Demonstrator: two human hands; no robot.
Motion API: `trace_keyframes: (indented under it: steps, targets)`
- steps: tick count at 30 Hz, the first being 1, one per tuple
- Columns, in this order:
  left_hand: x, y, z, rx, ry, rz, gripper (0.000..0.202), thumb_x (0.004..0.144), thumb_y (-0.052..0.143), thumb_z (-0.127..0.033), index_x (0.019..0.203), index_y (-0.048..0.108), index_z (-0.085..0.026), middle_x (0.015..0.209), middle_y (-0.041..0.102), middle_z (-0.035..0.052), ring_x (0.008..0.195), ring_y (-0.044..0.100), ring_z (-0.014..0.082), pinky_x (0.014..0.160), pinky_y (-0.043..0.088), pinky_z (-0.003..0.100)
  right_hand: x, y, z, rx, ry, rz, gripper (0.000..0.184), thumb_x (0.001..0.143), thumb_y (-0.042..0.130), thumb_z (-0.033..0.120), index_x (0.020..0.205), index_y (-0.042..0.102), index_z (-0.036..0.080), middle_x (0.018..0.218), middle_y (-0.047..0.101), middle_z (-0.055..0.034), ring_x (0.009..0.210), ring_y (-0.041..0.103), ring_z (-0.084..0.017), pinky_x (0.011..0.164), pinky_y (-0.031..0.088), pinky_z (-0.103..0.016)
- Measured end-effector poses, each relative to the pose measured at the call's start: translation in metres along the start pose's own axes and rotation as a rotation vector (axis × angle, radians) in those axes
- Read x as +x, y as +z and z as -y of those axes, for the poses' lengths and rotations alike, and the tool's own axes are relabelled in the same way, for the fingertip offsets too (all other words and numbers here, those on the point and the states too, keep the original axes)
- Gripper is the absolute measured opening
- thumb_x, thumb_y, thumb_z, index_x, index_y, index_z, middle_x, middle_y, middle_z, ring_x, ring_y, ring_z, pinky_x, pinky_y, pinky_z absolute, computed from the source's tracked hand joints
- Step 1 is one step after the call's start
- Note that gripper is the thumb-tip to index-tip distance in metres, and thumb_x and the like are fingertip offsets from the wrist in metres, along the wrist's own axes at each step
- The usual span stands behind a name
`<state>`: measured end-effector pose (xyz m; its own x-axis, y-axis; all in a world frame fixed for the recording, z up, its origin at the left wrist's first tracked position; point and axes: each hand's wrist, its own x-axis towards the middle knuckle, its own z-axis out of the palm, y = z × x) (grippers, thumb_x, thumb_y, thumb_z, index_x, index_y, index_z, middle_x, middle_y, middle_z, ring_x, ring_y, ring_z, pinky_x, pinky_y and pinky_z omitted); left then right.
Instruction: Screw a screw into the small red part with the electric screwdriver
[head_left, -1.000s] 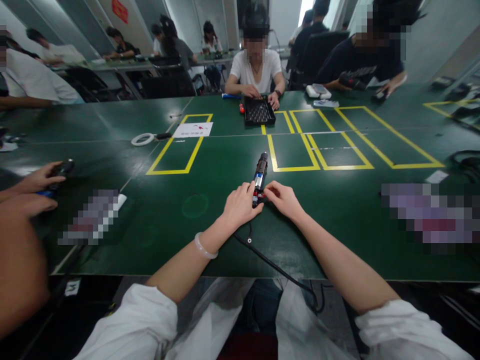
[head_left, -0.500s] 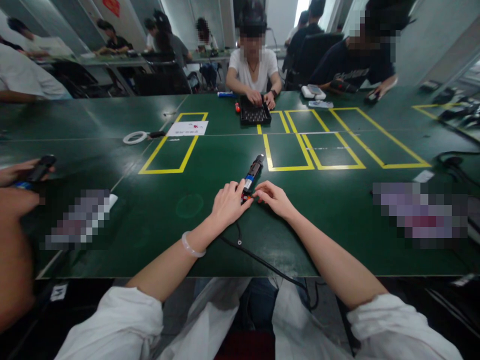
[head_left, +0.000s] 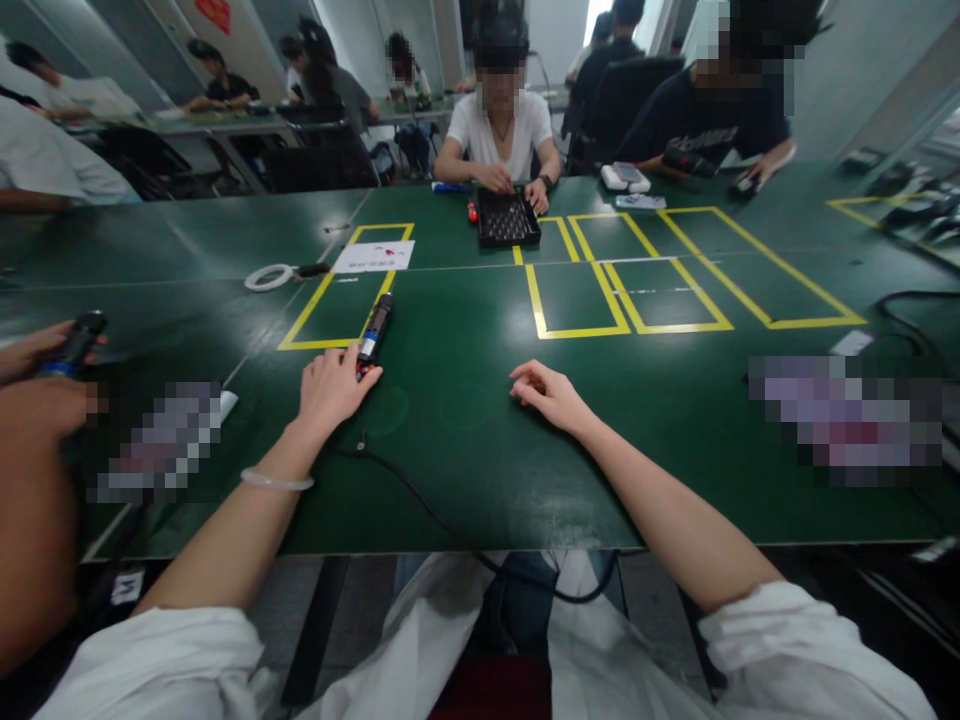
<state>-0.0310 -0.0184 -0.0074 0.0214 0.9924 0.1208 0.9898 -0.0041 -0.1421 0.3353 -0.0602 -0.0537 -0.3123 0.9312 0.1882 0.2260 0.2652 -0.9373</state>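
My left hand is closed around the lower end of a black corded tool with a blue and silver band, its tip pointing away from me. The tool looks like an electric screwdriver. Its upper part overlaps the right side of a yellow tape rectangle. The black cable runs back from under my left hand, over the table edge to my lap. On the right, my right hand rests on the green table, fingers curled together with nothing visible in them, well apart from the tool.
A white paper and a white ring lie at the far left. Across from me, a person's hands work in a black tray. More yellow rectangles mark the right side. A person at my left holds a similar tool.
My left hand has carried the corded tool leftward, away from my right hand, and its cable has followed. My right hand has stayed almost in place.
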Motion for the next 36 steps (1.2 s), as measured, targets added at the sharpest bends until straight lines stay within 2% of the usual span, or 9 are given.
trace_keyframes:
  steps: [6, 11, 14, 19, 24, 29, 32, 36]
  targets:
    - [0.032, 0.010, 0.054, 0.078, -0.126, 0.059, 0.070, 0.098, 0.031, -0.060, 0.145, 0.037, -0.009, 0.136, 0.048, 0.0225, 0.119, 0.048, 0.0343, 0.099, 0.035, 0.044, 0.000, -0.001, 0.001, -0.032, 0.003, 0.008, 0.019, 0.089, 0.055, 0.031, 0.102, 0.057, 0.019, 0.083, 0.068, -0.0025, 0.065, 0.061, -0.013, 0.067, 0.049, -0.027]
    - [0.050, 0.013, 0.076, 0.097, -0.204, 0.083, 0.069, 0.098, 0.030, -0.060, 0.146, 0.035, -0.010, 0.138, 0.046, 0.0192, 0.118, 0.045, 0.0322, 0.098, 0.033, 0.042, 0.000, -0.001, 0.003, -0.092, -0.022, 0.013, 0.018, 0.089, 0.056, 0.031, 0.101, 0.060, 0.019, 0.081, 0.068, -0.0013, 0.068, 0.061, -0.013, 0.067, 0.047, -0.026]
    - [0.052, 0.011, 0.075, 0.099, -0.230, 0.069, 0.068, 0.098, 0.030, -0.060, 0.142, 0.039, -0.010, 0.138, 0.045, 0.0166, 0.118, 0.042, 0.0302, 0.097, 0.032, 0.039, 0.000, -0.001, 0.003, -0.098, -0.018, 0.020, 0.018, 0.089, 0.057, 0.032, 0.100, 0.061, 0.018, 0.079, 0.067, -0.0009, 0.068, 0.060, -0.013, 0.067, 0.047, -0.026]
    - [0.043, 0.009, 0.061, 0.132, -0.228, -0.042, 0.057, 0.100, 0.033, -0.053, 0.134, 0.046, -0.009, 0.134, 0.048, 0.0146, 0.116, 0.042, 0.0289, 0.092, 0.034, 0.036, 0.000, -0.001, 0.004, -0.125, -0.023, 0.034, 0.018, 0.089, 0.056, 0.031, 0.100, 0.061, 0.019, 0.079, 0.067, -0.0012, 0.068, 0.059, -0.013, 0.067, 0.046, -0.026]
    - [0.037, 0.010, 0.049, 0.076, -0.298, -0.097, 0.052, 0.101, 0.033, -0.045, 0.126, 0.046, -0.002, 0.124, 0.055, 0.0167, 0.110, 0.048, 0.0273, 0.092, 0.034, 0.036, 0.001, 0.000, 0.004, -0.134, -0.024, 0.036, 0.018, 0.089, 0.056, 0.032, 0.099, 0.062, 0.018, 0.080, 0.069, -0.0020, 0.070, 0.060, -0.014, 0.067, 0.046, -0.027]
    - [0.036, 0.012, 0.046, 0.098, -0.258, -0.103, 0.046, 0.101, 0.028, -0.038, 0.122, 0.048, -0.002, 0.120, 0.057, 0.0166, 0.106, 0.051, 0.0266, 0.095, 0.032, 0.040, 0.000, -0.001, 0.004, -0.157, -0.025, 0.040, 0.017, 0.089, 0.056, 0.031, 0.097, 0.063, 0.018, 0.080, 0.070, -0.0022, 0.070, 0.060, -0.015, 0.066, 0.045, -0.027]
    - [0.042, 0.012, 0.051, 0.104, -0.262, -0.093, 0.046, 0.101, 0.027, -0.036, 0.121, 0.051, -0.002, 0.113, 0.060, 0.0152, 0.098, 0.053, 0.0247, 0.092, 0.033, 0.041, 0.000, -0.002, 0.003, -0.169, -0.032, 0.046, 0.017, 0.089, 0.056, 0.032, 0.096, 0.064, 0.018, 0.080, 0.070, -0.0025, 0.070, 0.060, -0.015, 0.066, 0.045, -0.027]
    - [0.057, 0.004, 0.066, -0.035, -0.368, 0.021, 0.044, 0.099, 0.037, -0.041, 0.118, 0.057, -0.007, 0.102, 0.061, 0.0109, 0.093, 0.053, 0.0236, 0.085, 0.038, 0.038, 0.001, -0.002, 0.003, -0.169, -0.031, 0.052, 0.016, 0.089, 0.056, 0.031, 0.095, 0.064, 0.018, 0.080, 0.070, -0.0023, 0.071, 0.061, -0.015, 0.067, 0.046, -0.027]
